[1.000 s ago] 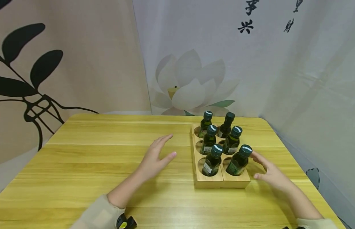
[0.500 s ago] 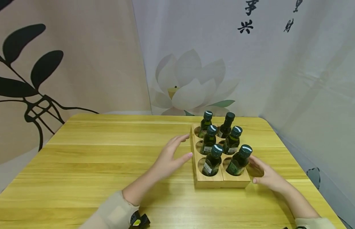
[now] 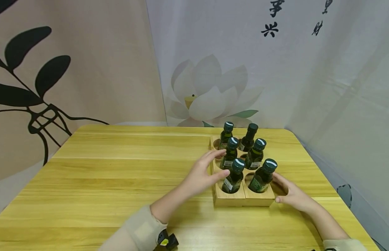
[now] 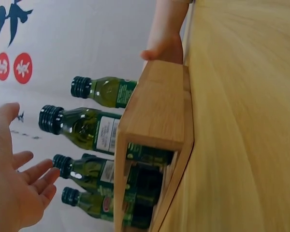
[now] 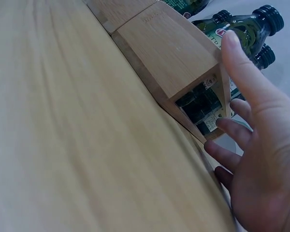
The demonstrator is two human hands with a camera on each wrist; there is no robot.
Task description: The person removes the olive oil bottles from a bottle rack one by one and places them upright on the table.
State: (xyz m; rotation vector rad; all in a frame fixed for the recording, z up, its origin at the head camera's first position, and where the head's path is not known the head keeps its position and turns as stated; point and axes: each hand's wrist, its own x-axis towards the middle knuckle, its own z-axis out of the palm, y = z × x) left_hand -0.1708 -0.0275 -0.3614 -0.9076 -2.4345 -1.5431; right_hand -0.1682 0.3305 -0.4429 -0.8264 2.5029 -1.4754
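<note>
A wooden rack (image 3: 229,201) with round holes holds several small dark green bottles with green caps. My left hand (image 3: 200,177) hovers at the rack's left side, fingers and thumb spread. Its fingertips overlap the middle-left bottle (image 3: 229,153), and its thumb reaches toward the front-left bottle (image 3: 233,177). In the left wrist view, this hand (image 4: 14,179) shows a gap before the bottle caps. At the rack's front right corner is my right hand (image 3: 293,195), loosely bent, beside the front-right bottle (image 3: 260,177). The right wrist view has its thumb (image 5: 234,50) overlapping the rack's upper edge, fingers near the open side.
The rack stands on the right half of a wooden table (image 3: 113,174). Behind the table hangs a light cloth backdrop (image 3: 219,42) with printed flowers, leaves and characters. A dark device (image 3: 167,240) is strapped at the left sleeve.
My left hand has moved right, from the bare tabletop to over the rack's left edge. The right hand has drawn slightly closer to the rack's right side. Rack and bottles stay put.
</note>
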